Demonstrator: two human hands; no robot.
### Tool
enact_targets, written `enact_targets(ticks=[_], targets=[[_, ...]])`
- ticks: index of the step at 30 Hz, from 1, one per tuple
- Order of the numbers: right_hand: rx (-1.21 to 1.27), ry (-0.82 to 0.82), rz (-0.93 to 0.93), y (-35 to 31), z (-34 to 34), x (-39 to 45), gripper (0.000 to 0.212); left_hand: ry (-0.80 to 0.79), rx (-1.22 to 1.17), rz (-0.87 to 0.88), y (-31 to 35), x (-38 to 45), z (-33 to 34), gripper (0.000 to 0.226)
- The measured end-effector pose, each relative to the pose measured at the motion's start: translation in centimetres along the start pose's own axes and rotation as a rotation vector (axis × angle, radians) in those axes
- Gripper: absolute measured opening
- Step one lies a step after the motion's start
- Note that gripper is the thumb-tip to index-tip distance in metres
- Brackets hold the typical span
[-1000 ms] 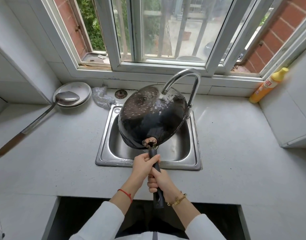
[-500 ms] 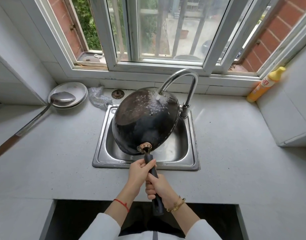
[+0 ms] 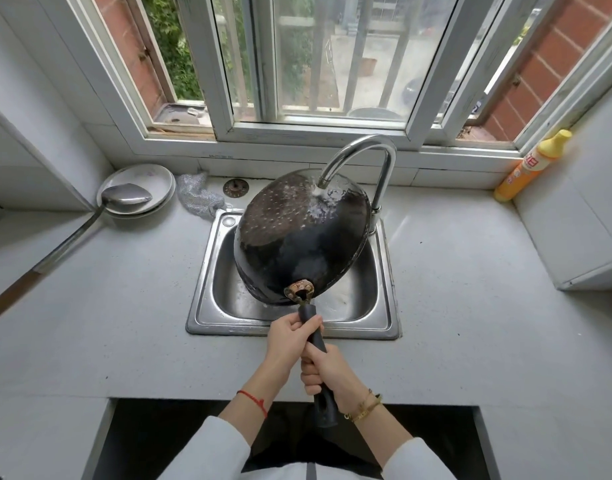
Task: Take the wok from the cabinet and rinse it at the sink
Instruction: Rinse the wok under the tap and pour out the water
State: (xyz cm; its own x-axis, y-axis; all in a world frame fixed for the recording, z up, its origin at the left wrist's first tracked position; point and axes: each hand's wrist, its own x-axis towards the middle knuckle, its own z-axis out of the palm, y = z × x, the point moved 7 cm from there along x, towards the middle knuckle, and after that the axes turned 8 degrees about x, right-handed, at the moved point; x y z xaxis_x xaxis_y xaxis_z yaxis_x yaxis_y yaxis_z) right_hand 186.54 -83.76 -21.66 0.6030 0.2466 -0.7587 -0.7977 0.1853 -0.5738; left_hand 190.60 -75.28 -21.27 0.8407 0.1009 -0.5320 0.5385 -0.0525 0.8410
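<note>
A black wok point(image 3: 297, 244) hangs tilted over the steel sink point(image 3: 207, 306) with its underside turned up toward me. Water from the curved chrome faucet point(image 3: 360, 157) splashes on the wok's upper back near the rim. Both hands hold the wok's long black handle point(image 3: 315, 336). My left hand point(image 3: 287, 341) grips it close to the wok. My right hand point(image 3: 327, 370) grips it further back, toward the handle's end. The wok's inside is hidden.
A long metal ladle point(image 3: 124, 199) rests on stacked white plates point(image 3: 138, 178) at the left. A steel scourer point(image 3: 197, 199) and a drain plug point(image 3: 236, 187) lie behind the sink. A yellow detergent bottle point(image 3: 529, 168) leans at the right wall. An open cabinet gap point(image 3: 159, 438) lies below.
The wok has tipped and turned a little under the stream, so the water now strikes nearer its upper rim. Both hands keep their hold on the handle.
</note>
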Motion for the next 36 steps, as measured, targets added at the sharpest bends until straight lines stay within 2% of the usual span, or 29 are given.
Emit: enact_targets(ticks=[18,24,31,36], targets=[[-0.146,-0.014,-0.002,0.7,1.2,0.4,0.028,0.028,-0.084,-0.083,-1.9,-0.5,-1.7,0.021],[-0.217,0.079,-0.06,0.9,0.3,0.5,0.02,-0.006,-0.14,-0.122,-2.7,-0.6,-1.1,0.018],[-0.367,0.188,-0.148,0.6,-0.2,0.3,0.016,-0.05,-0.311,-0.125,-2.9,-0.8,-0.6,0.018],[-0.492,0.235,-0.267,-0.7,0.0,-0.2,0.016,-0.103,-0.369,-0.111,-2.3,-0.8,-0.4,0.026]])
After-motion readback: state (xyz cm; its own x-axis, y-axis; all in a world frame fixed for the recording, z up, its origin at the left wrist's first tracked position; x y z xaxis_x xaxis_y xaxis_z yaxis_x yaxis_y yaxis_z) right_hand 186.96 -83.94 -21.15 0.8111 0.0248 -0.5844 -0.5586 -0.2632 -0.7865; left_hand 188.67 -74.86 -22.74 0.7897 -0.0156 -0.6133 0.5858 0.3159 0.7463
